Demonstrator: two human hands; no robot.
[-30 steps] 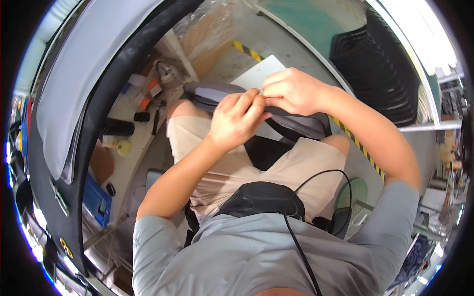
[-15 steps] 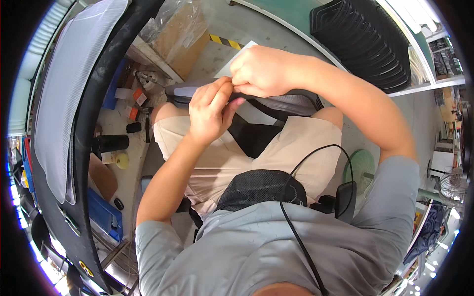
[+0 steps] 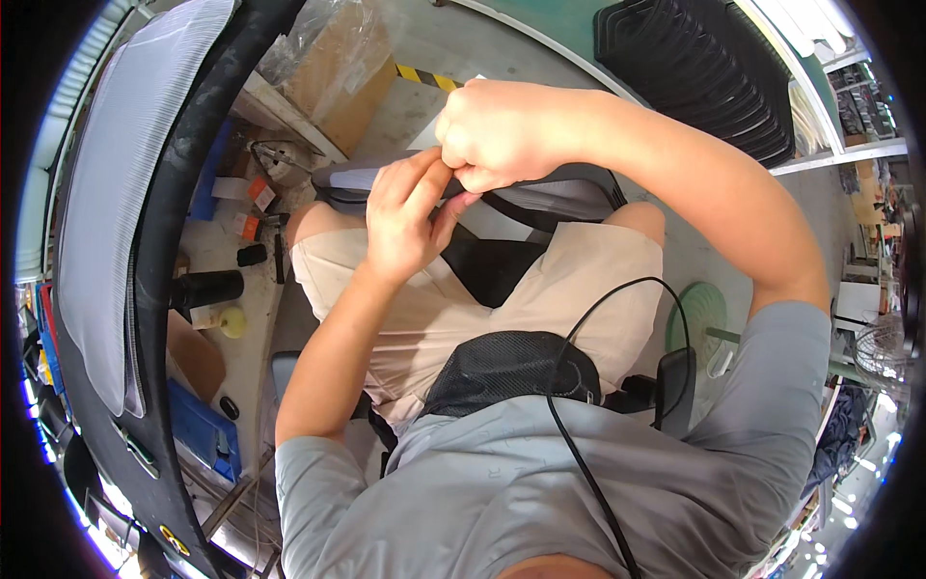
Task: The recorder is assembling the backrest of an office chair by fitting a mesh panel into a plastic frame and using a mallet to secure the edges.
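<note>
A black-rimmed frame with grey mesh (image 3: 584, 196) rests across my knees, with the far rim partly hidden behind my hands. At that rim my left hand (image 3: 407, 214) pinches the edge between thumb and fingers. My right hand (image 3: 497, 137) is curled into a fist right against the left fingertips, also gripping at the edge. Whatever small bit lies between the fingers is hidden. A white sheet (image 3: 432, 128) shows just beyond the frame.
On my left, grey mesh sheets (image 3: 135, 183) lie on a black surface, beside a bench with a black cylinder (image 3: 207, 288) and blue tray (image 3: 204, 429). Stacked black frames (image 3: 694, 82) stand far right, a green fan-like disc (image 3: 696, 318) nearer. A black cable (image 3: 579, 449) crosses my front.
My right wrist and elbow have turned slightly, with the fist shifting a little at the edge. The left hand keeps its pinch. The whole view has shifted slightly.
</note>
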